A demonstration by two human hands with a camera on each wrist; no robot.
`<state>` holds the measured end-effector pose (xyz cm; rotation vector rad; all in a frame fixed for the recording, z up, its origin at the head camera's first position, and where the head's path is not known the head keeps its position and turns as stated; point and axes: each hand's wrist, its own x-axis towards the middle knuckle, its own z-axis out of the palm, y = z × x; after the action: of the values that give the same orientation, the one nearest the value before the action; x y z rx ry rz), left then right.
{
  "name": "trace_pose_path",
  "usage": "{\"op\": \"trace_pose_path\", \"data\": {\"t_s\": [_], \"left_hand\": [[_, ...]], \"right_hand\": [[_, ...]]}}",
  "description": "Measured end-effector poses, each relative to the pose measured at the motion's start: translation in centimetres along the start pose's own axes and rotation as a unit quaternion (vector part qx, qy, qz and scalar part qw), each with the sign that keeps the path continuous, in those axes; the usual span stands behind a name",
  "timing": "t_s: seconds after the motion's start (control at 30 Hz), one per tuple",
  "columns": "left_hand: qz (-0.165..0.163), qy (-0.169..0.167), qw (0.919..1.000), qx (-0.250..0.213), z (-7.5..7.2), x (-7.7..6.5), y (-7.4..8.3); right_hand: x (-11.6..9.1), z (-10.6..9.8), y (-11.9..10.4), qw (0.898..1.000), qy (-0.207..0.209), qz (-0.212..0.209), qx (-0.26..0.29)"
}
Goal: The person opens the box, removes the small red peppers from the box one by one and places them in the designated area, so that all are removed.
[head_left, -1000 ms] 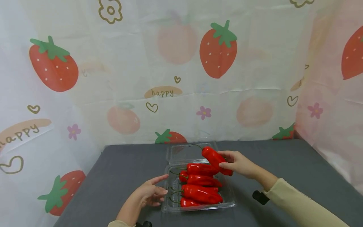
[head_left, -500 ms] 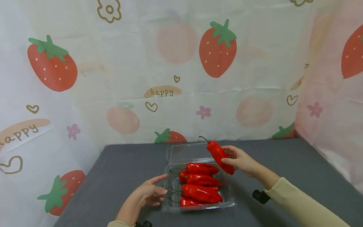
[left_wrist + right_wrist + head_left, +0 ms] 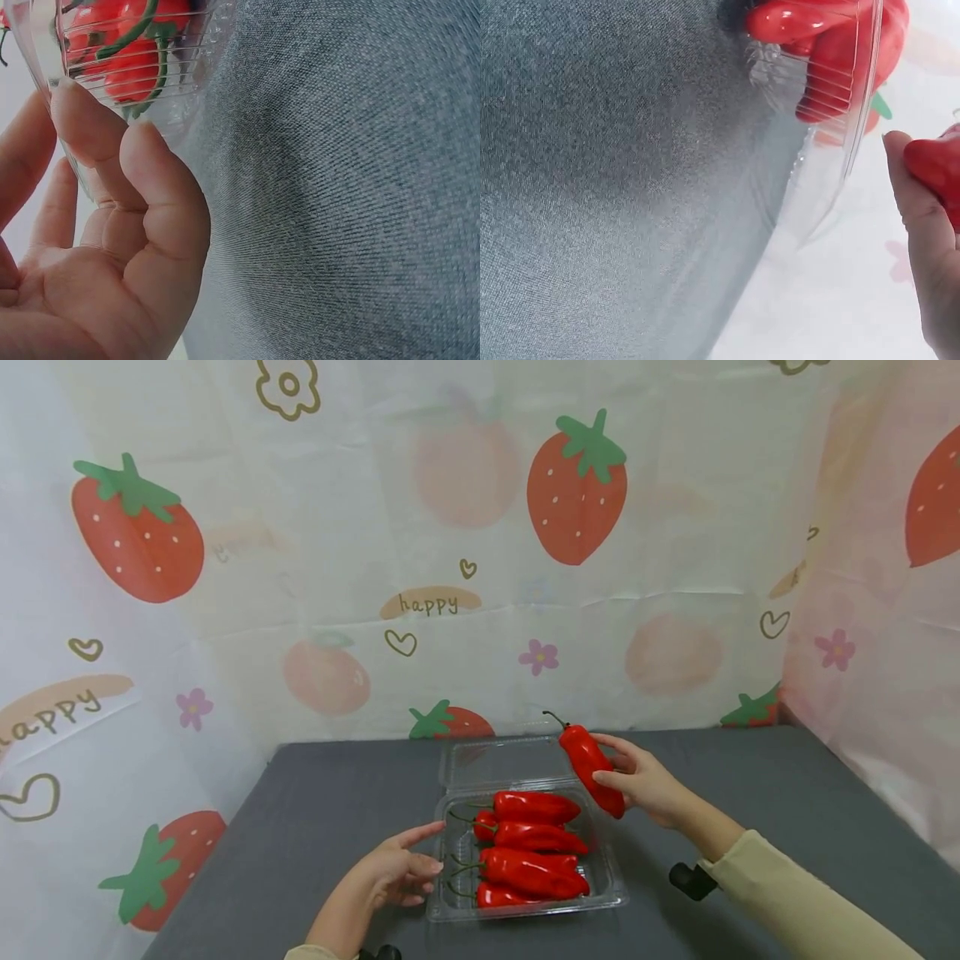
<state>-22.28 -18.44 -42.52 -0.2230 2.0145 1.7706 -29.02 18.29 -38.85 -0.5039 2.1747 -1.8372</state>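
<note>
My right hand (image 3: 648, 781) grips a long red pepper (image 3: 588, 768) by its lower part, with the curved green stem pointing up and left. This pepper is raised over the back right corner of a clear plastic clamshell box (image 3: 611, 893); part of it also shows in the right wrist view, a red pepper tip (image 3: 934, 165) beside the thumb. Inside the box, several red peppers (image 3: 536, 872) lie crosswise, stems to the left. My left hand (image 3: 393, 868) is at the box's left side. Its thumb and a fingertip pinch the plastic rim (image 3: 51, 45), while the index finger reaches along it.
The box's clear lid (image 3: 495, 764) lies folded back behind it. Grey cloth (image 3: 337, 785) covers the table. A printed curtain (image 3: 337, 543) with strawberries hangs behind and along both sides.
My right hand has lifted the pepper up and a little to the right, away from those in the box, and tilted it more upright. The left hand has stayed in place.
</note>
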Motion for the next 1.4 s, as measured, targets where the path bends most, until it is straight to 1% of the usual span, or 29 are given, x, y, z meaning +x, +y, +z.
{"op": "trace_pose_path", "data": {"t_s": [0.2, 0.4, 0.63, 0.93, 1.2, 1.4], "left_hand": [[-0.002, -0.001, 1.0, 0.0, 0.0, 0.1, -0.1], [-0.004, 0.002, 1.0, 0.0, 0.0, 0.2, -0.2], [-0.008, 0.002, 1.0, -0.004, 0.0, 0.2, -0.3], [-0.004, 0.001, 1.0, -0.004, 0.1, 0.1, -0.1], [-0.005, 0.0, 1.0, 0.0, 0.0, 0.2, 0.0], [-0.006, 0.002, 1.0, 0.004, 0.0, 0.1, -0.1]], "right_hand": [[0.0, -0.2, 0.1, 1.0, 0.015, 0.0, 0.003], [0.1, -0.2, 0.3, 0.999, 0.047, 0.005, 0.005], [0.2, -0.2, 0.4, 0.996, 0.086, 0.028, 0.005], [0.4, -0.4, 0.8, 0.993, 0.106, 0.042, 0.005], [0.6, -0.5, 1.3, 0.989, 0.133, 0.062, 0.011], [0.6, -0.7, 1.6, 0.987, 0.146, 0.073, 0.011]]}}
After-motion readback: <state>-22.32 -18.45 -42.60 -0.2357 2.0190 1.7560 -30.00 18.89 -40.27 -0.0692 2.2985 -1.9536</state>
